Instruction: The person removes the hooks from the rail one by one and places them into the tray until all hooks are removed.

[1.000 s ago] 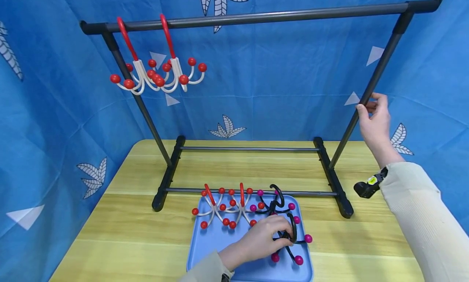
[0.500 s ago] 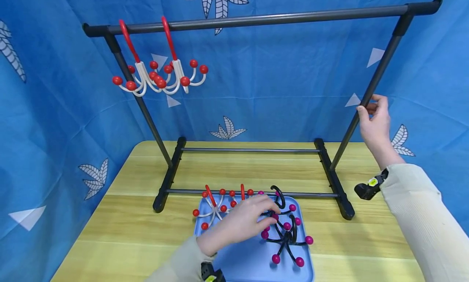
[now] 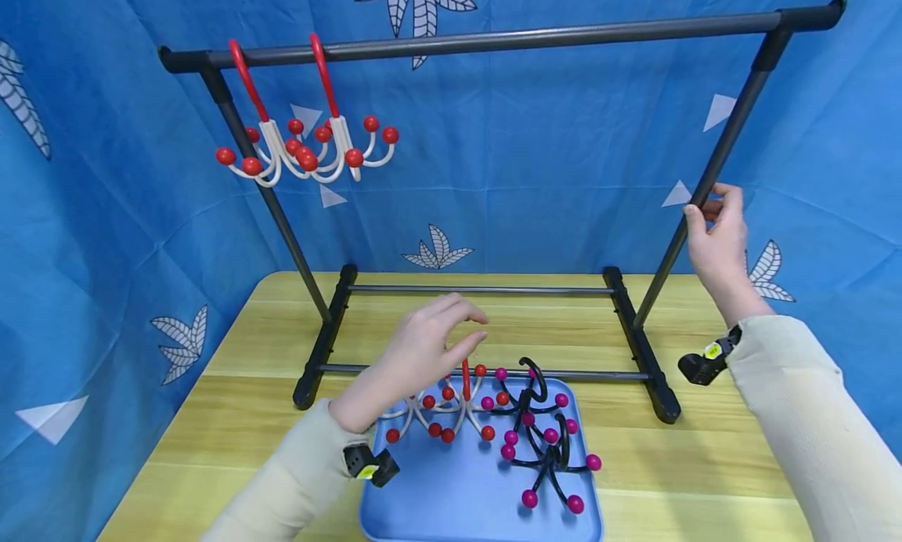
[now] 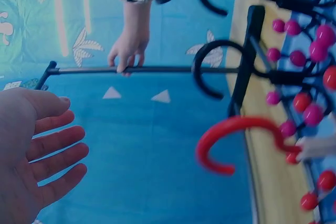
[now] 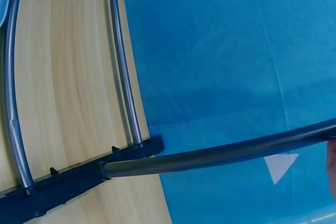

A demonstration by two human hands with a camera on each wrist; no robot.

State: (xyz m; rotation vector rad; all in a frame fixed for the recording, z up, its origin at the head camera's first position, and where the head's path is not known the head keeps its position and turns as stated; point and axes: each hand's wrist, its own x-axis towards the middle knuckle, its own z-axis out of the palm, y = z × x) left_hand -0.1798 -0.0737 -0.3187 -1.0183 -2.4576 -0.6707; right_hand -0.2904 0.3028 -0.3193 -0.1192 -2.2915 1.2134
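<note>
My left hand (image 3: 426, 342) hovers over the back left of the blue tray (image 3: 451, 518), holding nothing; its fingers (image 4: 60, 142) are spread loosely in the left wrist view. Below it lie two white claw hangers (image 3: 465, 407) with red hooks and red balls, one partly hidden by the hand. Two black claw hangers (image 3: 552, 456) with magenta balls sit on the tray's right side. My right hand (image 3: 720, 240) grips the right post (image 3: 726, 139) of the dark rack between thumb and fingers. Two more red-and-white claw hangers (image 3: 341, 135) hang at the left of the top bar (image 3: 521, 39).
The rack stands on the wooden table (image 3: 211, 417) on black feet (image 3: 641, 342) joined by two thin rods (image 3: 486, 289). The tray's back edge lies by the front rod. A blue patterned cloth (image 3: 564, 150) hangs behind and to the sides.
My left hand has left the black claw hanger at the tray's right and moved left and back, over the red-and-white ones. The right hand keeps its grip on the post.
</note>
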